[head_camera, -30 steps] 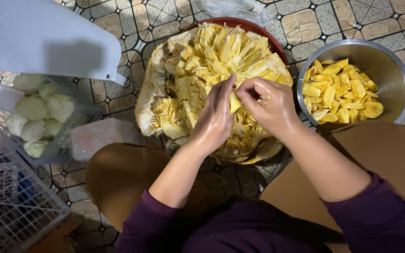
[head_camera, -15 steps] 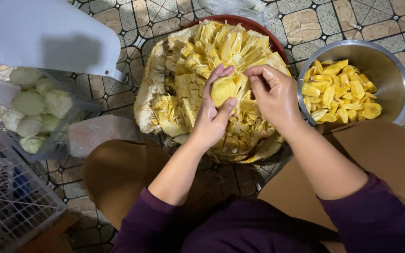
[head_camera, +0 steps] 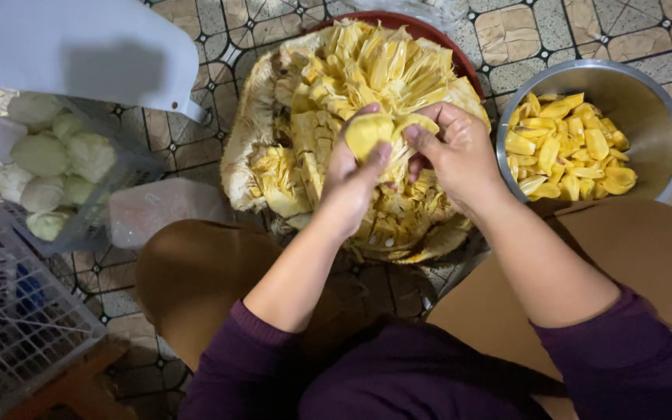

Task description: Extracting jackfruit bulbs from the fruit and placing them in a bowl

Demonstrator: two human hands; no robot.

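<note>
A large cut-open jackfruit (head_camera: pixel 328 101) lies on a red round tray (head_camera: pixel 429 35) on the tiled floor. Above its middle, both hands hold one yellow fruit pod (head_camera: pixel 369 134). My left hand (head_camera: pixel 351 183) cups the pod from below with thumb and fingers around it. My right hand (head_camera: pixel 456 152) pinches the pod's right edge, where a pale strip peels away. To the right stands a steel bowl (head_camera: pixel 647 93) with several cleaned yellow pods (head_camera: pixel 565 152) inside.
A clear plastic bag of pale round seeds (head_camera: pixel 52 167) lies at the left, beside a pinkish plastic lid (head_camera: pixel 153 210). A white wire basket (head_camera: pixel 9 319) is at the lower left. A white plastic sheet (head_camera: pixel 71 50) covers the upper left. My knees flank the fruit.
The hands have risen off the fruit with a pod pulled free. The pod is now turned upward and the right hand is pulling at its edge.
</note>
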